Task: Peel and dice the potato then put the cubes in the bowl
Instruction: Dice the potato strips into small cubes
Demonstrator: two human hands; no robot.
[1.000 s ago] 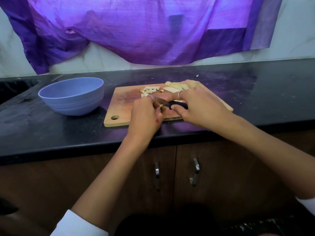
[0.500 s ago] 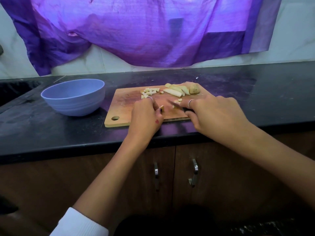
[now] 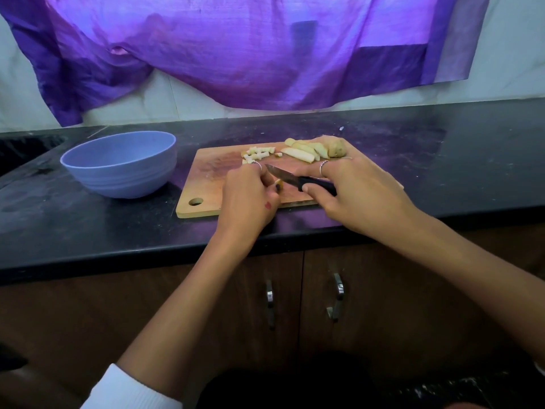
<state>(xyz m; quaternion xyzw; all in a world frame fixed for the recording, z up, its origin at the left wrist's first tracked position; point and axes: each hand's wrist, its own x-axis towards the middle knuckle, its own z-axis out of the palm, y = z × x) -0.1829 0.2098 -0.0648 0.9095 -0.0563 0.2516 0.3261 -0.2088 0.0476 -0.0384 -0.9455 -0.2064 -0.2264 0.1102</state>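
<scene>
A wooden cutting board [image 3: 212,184] lies on the black counter. At its far edge sit several small potato cubes [image 3: 257,153], longer potato strips [image 3: 299,154] and an unpeeled potato end [image 3: 336,149]. My left hand [image 3: 247,199] pinches a small potato piece [image 3: 278,185] over the board's near half. My right hand [image 3: 354,190] grips a black-handled knife [image 3: 298,181], its blade pointing left and up toward the held piece. A blue bowl [image 3: 118,160] stands left of the board; its inside looks bare.
A purple cloth [image 3: 236,51] hangs on the white wall behind the counter. The counter's front edge [image 3: 118,255] runs above brown cabinet doors with two metal handles [image 3: 303,296]. A dark recess [image 3: 26,146] lies at the far left.
My right hand pulled the knife toward me half a second ago, then brought it back to the piece in my left hand. The camera tilted slightly.
</scene>
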